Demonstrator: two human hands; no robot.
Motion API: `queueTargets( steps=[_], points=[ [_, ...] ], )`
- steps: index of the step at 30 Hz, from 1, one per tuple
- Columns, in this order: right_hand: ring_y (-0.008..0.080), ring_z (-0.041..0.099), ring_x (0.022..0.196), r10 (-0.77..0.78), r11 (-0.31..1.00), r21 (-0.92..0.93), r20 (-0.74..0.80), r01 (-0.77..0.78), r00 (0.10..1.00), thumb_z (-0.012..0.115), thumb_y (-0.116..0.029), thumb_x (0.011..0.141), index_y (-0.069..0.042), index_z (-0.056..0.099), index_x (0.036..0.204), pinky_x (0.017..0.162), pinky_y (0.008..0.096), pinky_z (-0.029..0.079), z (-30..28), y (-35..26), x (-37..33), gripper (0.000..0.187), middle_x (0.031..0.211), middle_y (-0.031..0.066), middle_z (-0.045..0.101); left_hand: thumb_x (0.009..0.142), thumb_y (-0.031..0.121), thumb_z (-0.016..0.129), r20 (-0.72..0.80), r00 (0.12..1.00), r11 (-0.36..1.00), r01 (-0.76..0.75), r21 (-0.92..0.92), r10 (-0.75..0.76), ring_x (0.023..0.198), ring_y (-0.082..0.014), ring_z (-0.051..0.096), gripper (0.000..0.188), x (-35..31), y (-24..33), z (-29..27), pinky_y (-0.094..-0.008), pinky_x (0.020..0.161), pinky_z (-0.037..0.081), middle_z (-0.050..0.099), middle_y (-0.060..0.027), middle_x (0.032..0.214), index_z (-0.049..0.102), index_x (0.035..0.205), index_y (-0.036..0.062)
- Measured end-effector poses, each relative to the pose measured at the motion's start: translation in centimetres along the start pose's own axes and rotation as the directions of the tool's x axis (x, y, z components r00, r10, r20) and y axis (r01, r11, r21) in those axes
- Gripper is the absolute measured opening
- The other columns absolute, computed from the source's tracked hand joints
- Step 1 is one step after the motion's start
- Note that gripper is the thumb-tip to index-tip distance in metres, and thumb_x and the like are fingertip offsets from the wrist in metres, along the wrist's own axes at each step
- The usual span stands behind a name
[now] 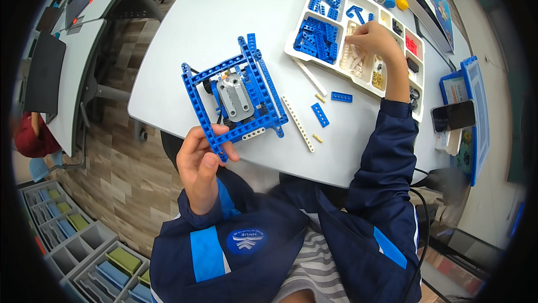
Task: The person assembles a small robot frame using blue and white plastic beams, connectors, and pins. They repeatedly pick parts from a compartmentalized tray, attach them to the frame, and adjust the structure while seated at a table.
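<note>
My left hand (197, 160) grips the near corner of a blue building-brick frame (274, 94), its fingers and thumb around the end of a beam. The frame is made of holed beams and tilts over the table, with a grey motor block (235, 98) inside it. A short white beam (254, 134) is fixed to its near side. My right hand (376, 41) reaches into the sorting tray (290, 46), fingertips drawn together among white pieces (354, 59). Whatever lies between those fingertips is hidden. Blue pieces (316, 40) fill the compartment beside them.
Loose on the white table (174, 28) lie a long white beam (298, 124), two blue plates (341, 97) and small tan pins (317, 138). To the right are a phone (453, 116) and a blue bin (476, 124). A box (428, 0) stands behind the tray.
</note>
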State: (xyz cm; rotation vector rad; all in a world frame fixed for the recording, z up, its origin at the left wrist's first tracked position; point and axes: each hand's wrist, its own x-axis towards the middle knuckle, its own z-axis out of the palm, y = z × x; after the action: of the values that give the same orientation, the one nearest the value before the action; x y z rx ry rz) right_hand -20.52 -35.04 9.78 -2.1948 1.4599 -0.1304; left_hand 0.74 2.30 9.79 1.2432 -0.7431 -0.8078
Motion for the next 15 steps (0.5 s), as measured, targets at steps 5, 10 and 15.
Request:
queueTargets(
  steps=[5, 10, 15],
  points=[
    [0.0084, 0.063, 0.086, -0.045, 0.961, 0.271, -0.037, 0.053, 0.998, 0.069, -0.033, 0.090, -0.007, 0.071, 0.100, 0.077, 0.0233, 0.045, -3.5, -0.4, -1.5, 0.028, 0.091, 0.0024, 0.070, 0.089, 0.052, 0.065, -0.012, 1.000, 1.000, 0.017, -0.002, -0.017, 0.071, -0.0089, 0.057, 0.063, -0.1, 0.0, 0.0, -0.0216, 0.061, 0.038, 0.067, -0.0096, 0.079, 0.060, 0.117, -0.0041],
    [0.0097, 0.064, 0.078, -0.340, 0.727, 0.576, -0.174, 0.375, 0.924, 0.065, -0.027, 0.095, -0.007, 0.071, 0.103, 0.070, 0.0205, 0.046, -6.4, -3.7, -5.5, 0.023, 0.086, 0.0037, 0.068, 0.089, 0.050, 0.065, 0.001, 1.000, 1.000, 0.002, -0.011, -0.002, 0.071, -0.0088, 0.058, 0.060, 0.1, -0.2, 0.0, -0.0215, 0.061, 0.038, 0.067, -0.0092, 0.078, 0.061, 0.116, -0.0035],
    [0.0110, 0.062, 0.072, -0.673, 0.595, 0.501, -0.116, 0.628, 0.730, 0.068, -0.023, 0.095, -0.005, 0.073, 0.107, 0.062, 0.0202, 0.045, -6.0, -9.5, -10.5, 0.023, 0.087, 0.0055, 0.069, 0.091, 0.046, 0.064, 0.013, 1.000, 0.999, 0.002, -0.033, -0.001, 0.072, -0.0091, 0.059, 0.057, 0.0, -0.3, 0.0, -0.0213, 0.062, 0.039, 0.068, -0.0091, 0.081, 0.060, 0.118, -0.0037]
  ],
)
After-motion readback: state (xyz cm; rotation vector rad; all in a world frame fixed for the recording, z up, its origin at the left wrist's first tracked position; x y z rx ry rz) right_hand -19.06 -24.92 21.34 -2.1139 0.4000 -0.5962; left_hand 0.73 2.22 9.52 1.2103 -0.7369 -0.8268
